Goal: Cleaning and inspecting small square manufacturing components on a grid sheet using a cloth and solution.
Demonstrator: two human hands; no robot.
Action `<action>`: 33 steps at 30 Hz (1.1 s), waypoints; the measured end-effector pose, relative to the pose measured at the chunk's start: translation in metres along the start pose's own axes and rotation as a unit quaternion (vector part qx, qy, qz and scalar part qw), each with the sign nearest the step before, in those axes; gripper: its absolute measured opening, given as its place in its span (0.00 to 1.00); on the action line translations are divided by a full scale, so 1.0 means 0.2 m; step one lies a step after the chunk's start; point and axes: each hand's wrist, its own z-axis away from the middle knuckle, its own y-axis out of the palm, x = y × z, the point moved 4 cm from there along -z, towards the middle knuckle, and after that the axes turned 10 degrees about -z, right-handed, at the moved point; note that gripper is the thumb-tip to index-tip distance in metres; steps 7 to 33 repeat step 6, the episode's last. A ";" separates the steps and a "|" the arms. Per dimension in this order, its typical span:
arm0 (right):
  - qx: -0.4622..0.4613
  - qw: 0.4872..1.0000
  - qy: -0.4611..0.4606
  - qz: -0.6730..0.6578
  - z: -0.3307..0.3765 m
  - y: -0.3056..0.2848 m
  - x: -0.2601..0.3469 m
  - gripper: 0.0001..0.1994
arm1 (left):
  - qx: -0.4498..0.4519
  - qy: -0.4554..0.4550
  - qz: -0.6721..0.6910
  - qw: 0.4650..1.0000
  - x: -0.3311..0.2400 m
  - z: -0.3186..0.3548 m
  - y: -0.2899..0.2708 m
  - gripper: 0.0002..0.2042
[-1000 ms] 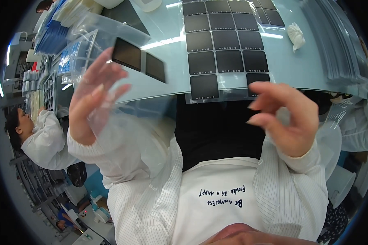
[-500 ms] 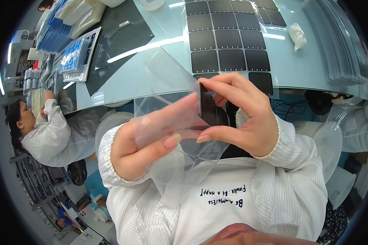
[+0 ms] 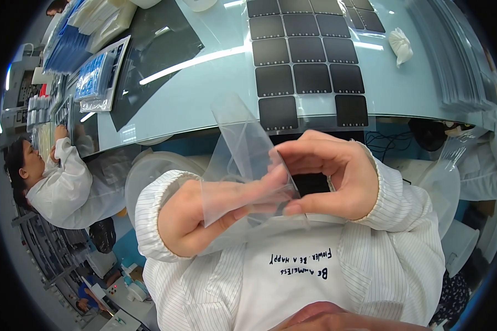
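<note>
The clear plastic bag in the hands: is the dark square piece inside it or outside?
Cannot tell. The clear plastic bag is pinched between left hand and right hand; fingers hide the dark piece.

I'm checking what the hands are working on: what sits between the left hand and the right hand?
In the head view, a clear plastic bag spans from the left hand to the right hand, with a dark flat piece showing behind it.

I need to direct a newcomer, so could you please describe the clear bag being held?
Below the pale blue table with its grid of dark square tiles, both hands meet at chest height. The clear plastic bag is pinched between them, standing upward; unlike the flat black tiles, it is transparent and crinkled.
</note>
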 end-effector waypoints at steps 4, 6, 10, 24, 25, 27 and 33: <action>0.034 0.999 0.017 0.000 0.04 -0.03 0.01 0.33 | 0.055 -0.019 0.054 0.997 0.03 0.03 -0.02 0.28; 0.048 0.997 -0.017 0.050 0.06 -0.05 0.04 0.35 | 0.046 -0.040 0.137 0.989 0.04 0.03 -0.05 0.27; 0.048 0.997 -0.017 0.050 0.06 -0.05 0.04 0.35 | 0.046 -0.040 0.137 0.989 0.04 0.03 -0.05 0.27; 0.048 0.997 -0.017 0.050 0.06 -0.05 0.04 0.35 | 0.046 -0.040 0.137 0.989 0.04 0.03 -0.05 0.27; 0.048 0.997 -0.017 0.050 0.06 -0.05 0.04 0.35 | 0.046 -0.040 0.137 0.989 0.04 0.03 -0.05 0.27; 0.048 0.997 -0.017 0.050 0.06 -0.05 0.04 0.35 | 0.046 -0.040 0.137 0.989 0.04 0.03 -0.05 0.27; 0.048 0.997 -0.017 0.050 0.06 -0.05 0.04 0.35 | 0.046 -0.040 0.137 0.989 0.04 0.03 -0.05 0.27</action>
